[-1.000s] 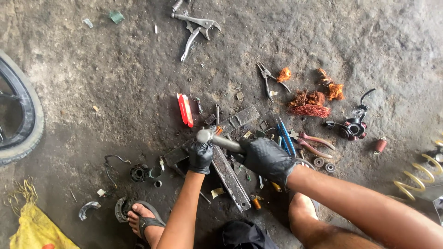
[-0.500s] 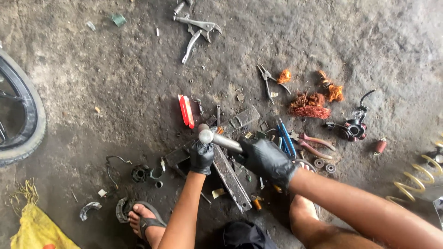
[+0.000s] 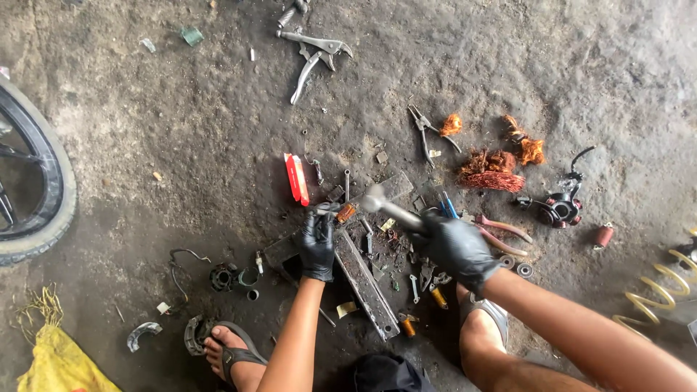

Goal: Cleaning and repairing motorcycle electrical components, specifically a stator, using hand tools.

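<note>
My left hand (image 3: 317, 244), in a black glove, grips a small orange-handled tool (image 3: 344, 213) and holds it against a long grey metal bar (image 3: 365, 284) lying on the ground. In my right hand (image 3: 457, 247), also black-gloved, is a hammer (image 3: 385, 205) with its metal head raised just right of the orange-handled tool. Both forearms reach in from the bottom of the view. My feet in sandals rest on either side of the bar.
Locking pliers (image 3: 314, 52) lie at the top. Cutters (image 3: 425, 132), copper wire bundles (image 3: 492, 169), a red knife (image 3: 296, 178), red-handled pliers (image 3: 501, 234), small sockets and wrenches are scattered around. A tyre (image 3: 33, 178) at left, yellow sack (image 3: 58, 359), yellow spring (image 3: 664, 287).
The hammer head has swung a little to the right and up, away from the orange-handled tool. My left hand stays in place on the bar.
</note>
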